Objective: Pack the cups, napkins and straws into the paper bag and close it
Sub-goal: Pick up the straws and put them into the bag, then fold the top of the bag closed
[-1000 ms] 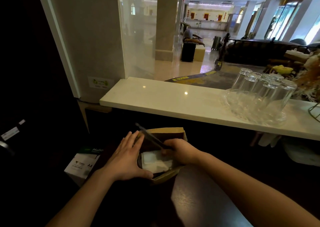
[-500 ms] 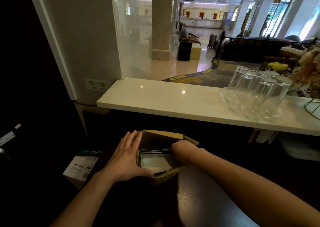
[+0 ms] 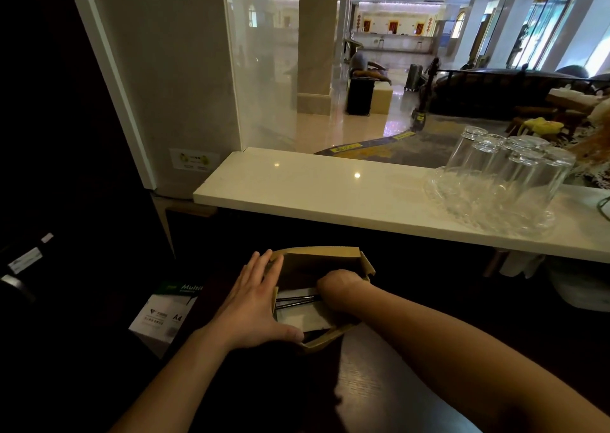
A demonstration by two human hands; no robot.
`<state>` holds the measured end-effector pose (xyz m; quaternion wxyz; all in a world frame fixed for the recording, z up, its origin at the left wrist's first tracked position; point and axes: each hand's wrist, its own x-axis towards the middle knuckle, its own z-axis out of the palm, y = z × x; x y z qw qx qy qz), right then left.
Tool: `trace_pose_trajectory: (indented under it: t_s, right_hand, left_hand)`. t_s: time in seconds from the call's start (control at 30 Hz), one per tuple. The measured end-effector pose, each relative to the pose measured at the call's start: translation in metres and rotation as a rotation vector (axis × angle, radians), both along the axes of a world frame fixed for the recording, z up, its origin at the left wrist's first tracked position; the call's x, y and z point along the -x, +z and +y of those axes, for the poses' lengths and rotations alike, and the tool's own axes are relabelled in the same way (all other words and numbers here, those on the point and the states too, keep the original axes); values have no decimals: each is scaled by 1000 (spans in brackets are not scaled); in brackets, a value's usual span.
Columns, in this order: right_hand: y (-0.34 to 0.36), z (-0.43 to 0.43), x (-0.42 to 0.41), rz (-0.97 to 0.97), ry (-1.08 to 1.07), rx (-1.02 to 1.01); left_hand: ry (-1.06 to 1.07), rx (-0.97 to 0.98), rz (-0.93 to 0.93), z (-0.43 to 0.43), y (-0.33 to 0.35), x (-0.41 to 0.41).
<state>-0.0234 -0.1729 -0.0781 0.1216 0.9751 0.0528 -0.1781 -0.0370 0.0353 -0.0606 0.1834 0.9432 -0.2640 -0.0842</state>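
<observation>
A brown paper bag [image 3: 321,259] stands open on the dark table in front of me. My left hand [image 3: 255,304] lies flat against the bag's left side, fingers spread. My right hand [image 3: 338,289] reaches down into the bag's mouth, its fingers hidden inside. Dark straws [image 3: 295,300] lie across the inside of the bag on top of white napkins [image 3: 303,319], their right ends under my right hand. I cannot tell whether the fingers still grip the straws. No cups show inside the bag.
A white stone counter [image 3: 313,185] runs behind the bag, carrying a glass tray [image 3: 462,208] of upturned drinking glasses [image 3: 515,168]. A box of A4 paper [image 3: 166,314] sits low at the left. A glass partition and a lobby lie beyond.
My right hand has lowered the straws from sticking out above the bag down flat inside it, and has gone deeper into the bag. My left hand has stayed on the bag's side.
</observation>
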Motion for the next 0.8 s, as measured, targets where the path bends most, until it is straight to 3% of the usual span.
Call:
trace_pose_trajectory:
  t_s: [0.23,0.57,0.8]
  right_hand:
    - [-8,-3,-7,-1,2,-31]
    - [-11,-2,-9,-176,59,-106]
    - [-15,-3,-8,-131,18,-125]
  left_hand:
    - [-10,18,3,6,-4,-2]
    - [-27,7,-5,3,0,-1]
    - [-26,1,1,2,1,-1]
